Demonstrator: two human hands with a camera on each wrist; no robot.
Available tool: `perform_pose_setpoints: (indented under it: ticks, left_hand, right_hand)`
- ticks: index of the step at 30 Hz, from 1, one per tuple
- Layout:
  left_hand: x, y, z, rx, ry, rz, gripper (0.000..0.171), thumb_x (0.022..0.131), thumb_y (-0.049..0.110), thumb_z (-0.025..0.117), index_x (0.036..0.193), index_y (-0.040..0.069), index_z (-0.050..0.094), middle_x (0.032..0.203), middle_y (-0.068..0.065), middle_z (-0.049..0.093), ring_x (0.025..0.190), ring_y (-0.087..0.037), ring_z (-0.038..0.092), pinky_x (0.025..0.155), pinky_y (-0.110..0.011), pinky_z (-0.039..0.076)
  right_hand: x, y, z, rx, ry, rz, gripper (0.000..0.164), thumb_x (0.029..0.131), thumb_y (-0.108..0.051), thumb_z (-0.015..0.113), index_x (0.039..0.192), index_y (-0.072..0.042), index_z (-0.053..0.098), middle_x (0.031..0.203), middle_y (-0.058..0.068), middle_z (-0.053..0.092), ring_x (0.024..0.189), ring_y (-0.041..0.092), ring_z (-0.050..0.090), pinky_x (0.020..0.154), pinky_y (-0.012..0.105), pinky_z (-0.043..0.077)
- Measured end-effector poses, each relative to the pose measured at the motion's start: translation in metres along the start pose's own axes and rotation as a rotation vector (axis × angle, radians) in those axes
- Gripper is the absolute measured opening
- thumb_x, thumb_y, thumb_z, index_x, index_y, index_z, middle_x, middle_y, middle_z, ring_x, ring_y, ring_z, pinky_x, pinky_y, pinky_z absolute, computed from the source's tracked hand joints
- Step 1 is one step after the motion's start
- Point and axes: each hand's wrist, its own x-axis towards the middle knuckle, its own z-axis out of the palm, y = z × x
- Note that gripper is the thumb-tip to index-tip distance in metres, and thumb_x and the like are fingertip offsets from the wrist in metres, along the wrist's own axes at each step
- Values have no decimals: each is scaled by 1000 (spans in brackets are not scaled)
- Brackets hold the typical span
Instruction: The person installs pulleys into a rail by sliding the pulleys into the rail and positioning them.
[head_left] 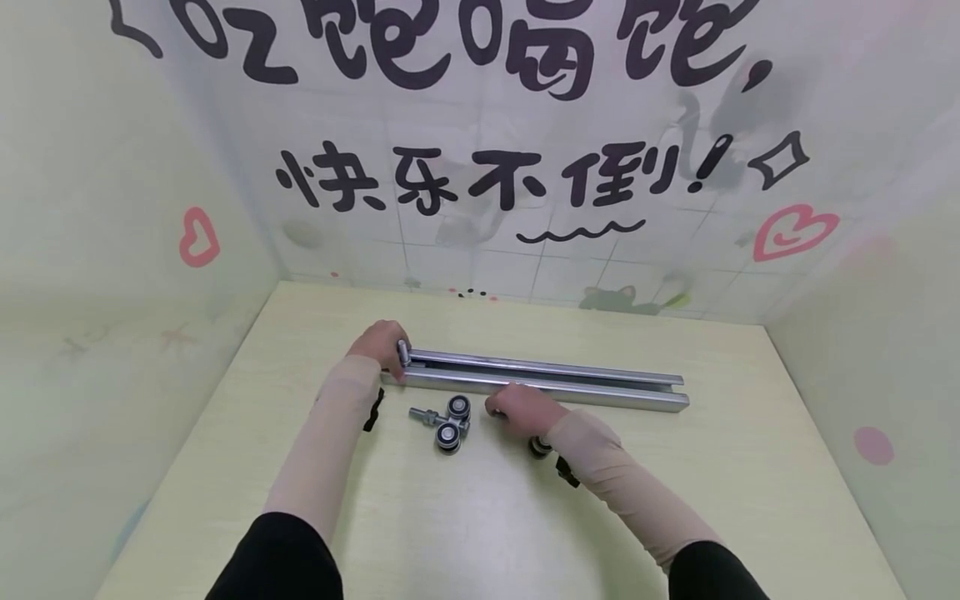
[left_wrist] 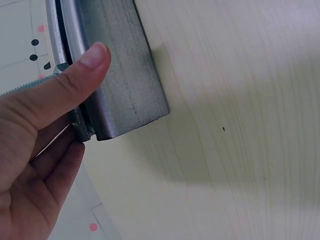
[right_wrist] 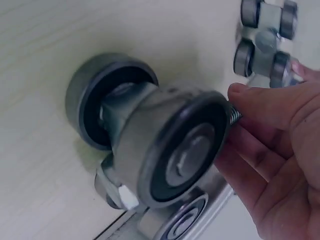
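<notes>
Metal rail (head_left: 585, 397) lies in front of you on the wood-grain table (head_left: 480, 533), running left to right with its long slot facing up. Your left hand (head_left: 381, 344) is at the rail's left end and pinches it, thumb pressed on the near wall, fingers bent at the other side. Your right hand (head_left: 525, 410), on the near side of the rail, pinches the threaded stem (right_wrist: 235, 116) of a roller trolley (right_wrist: 190, 150) between thumb and fingers. Between your hands, a second trolley (head_left: 448, 436) lies on the table, apart from the rail, its stem pointing left. By your left thumb, a threaded bolt (left_wrist: 30, 85) sticks out of the slot, with a nut (left_wrist: 61, 68) at its base.
</notes>
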Motion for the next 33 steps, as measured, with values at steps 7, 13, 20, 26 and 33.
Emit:
perform_pose_setpoints:
  ticks: [7, 13, 20, 26, 33]
  left_hand:
    - [2, -3, 1, -6, 6, 15, 49, 52, 5, 86, 97, 0, 68, 96, -13, 65, 86, -25, 59, 79, -39, 50]
    - [3, -4, 1, -5, 11, 28, 48, 51, 5, 86, 95, 1, 68, 95, -13, 65, 85, -25, 59, 79, -39, 50]
    - [3, -5, 1, -11, 18, 48, 46, 50, 6, 86, 92, 1, 69, 93, -12, 66, 82, -24, 59, 76, -37, 51]
    - [4, -7, 1, -19, 7, 42, 47, 51, 5, 86, 95, 0, 68, 93, -11, 66, 82, -23, 59, 75, -36, 51]
    - [4, -7, 0, -30, -4, 40, 46, 53, 5, 85, 96, 1, 68, 93, -11, 66, 82, -23, 59, 76, -37, 51]
  right_hand:
    - [-7, -1, -7, 91, 31, 40, 14, 73, 6, 60, 69, -7, 57, 63, -7, 45, 59, 8, 38, 53, 20, 35]
    - [-13, 1, -9, 138, 92, 32, 19, 71, 7, 59, 66, -10, 52, 63, -6, 44, 59, 7, 37, 53, 20, 35]
    - [-26, 4, -12, 172, 180, 12, 19, 71, 8, 59, 68, -10, 54, 66, -6, 49, 62, 7, 41, 56, 20, 39]
    - [-36, 5, -14, 209, 270, -21, 15, 71, 10, 60, 71, -5, 57, 69, -2, 57, 63, 6, 48, 59, 20, 46]
    - [-51, 6, -15, 285, 320, 48, 12, 72, 9, 62, 80, -1, 62, 74, 4, 63, 65, 9, 53, 61, 21, 49]
